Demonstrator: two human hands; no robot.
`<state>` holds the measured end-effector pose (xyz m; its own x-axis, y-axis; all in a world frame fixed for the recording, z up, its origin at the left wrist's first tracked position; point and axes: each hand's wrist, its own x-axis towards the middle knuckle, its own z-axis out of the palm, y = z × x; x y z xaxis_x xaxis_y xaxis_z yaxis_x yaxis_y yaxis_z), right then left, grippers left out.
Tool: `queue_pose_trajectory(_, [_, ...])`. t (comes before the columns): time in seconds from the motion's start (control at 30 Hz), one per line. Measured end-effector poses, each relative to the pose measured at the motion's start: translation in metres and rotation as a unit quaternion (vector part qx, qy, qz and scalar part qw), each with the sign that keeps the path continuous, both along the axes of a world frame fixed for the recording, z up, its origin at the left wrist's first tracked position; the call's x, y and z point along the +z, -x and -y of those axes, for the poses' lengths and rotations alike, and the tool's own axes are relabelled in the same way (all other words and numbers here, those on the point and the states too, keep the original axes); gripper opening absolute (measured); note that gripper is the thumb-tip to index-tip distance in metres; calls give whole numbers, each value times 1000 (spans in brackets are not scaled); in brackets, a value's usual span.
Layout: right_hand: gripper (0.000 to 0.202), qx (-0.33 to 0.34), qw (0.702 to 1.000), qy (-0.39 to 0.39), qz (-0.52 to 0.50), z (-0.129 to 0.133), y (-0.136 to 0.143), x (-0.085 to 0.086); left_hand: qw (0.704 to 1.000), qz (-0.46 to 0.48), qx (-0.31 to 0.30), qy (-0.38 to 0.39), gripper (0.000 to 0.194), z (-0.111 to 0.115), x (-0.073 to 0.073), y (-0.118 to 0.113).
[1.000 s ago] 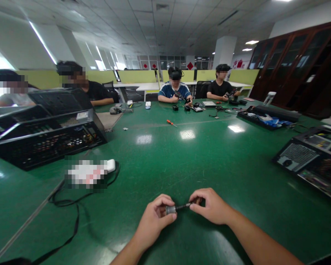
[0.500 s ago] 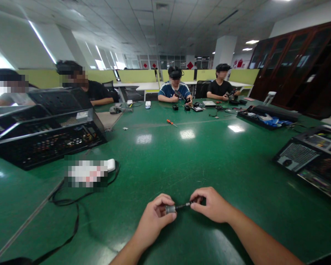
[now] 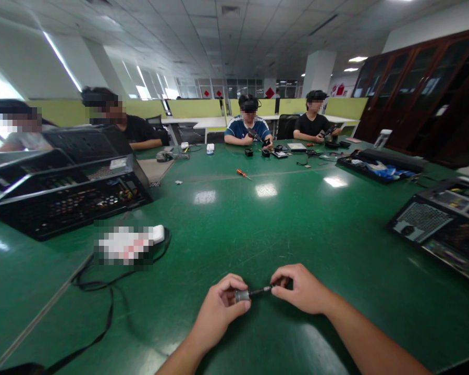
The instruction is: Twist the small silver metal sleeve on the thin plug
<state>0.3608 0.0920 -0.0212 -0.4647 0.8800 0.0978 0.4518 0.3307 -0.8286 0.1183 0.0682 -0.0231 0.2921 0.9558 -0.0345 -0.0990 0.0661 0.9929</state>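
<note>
Fingers (image 3: 233, 283) of your left hand (image 3: 216, 311) grip the grey cylinder (image 3: 242, 296) over the desk (image 3: 266, 234); your right hand (image 3: 307, 291) pinches the far end of the thin dark shaft (image 3: 259, 291). It looks light, stiff, perhaps slippery: best held by the cylinder's sides.

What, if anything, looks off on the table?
Nothing looks spilled or damaged. Slightly untidy: a screwdriver lies alone, well beyond the left hand and right hand, and a black strap trails loosely over the table.
</note>
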Motion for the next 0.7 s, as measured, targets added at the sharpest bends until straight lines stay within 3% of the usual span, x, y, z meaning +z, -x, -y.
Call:
queue_pose_trajectory(0.53, [14,0,1000,17,-4,-2,-3,-1,1000,3,-6,-3,22,0,1,0])
queue_pose_trajectory(0.7, [12,-2,997,65,-30,-8,-16,-1,1000,5,-3,-1,22,0,1,-4])
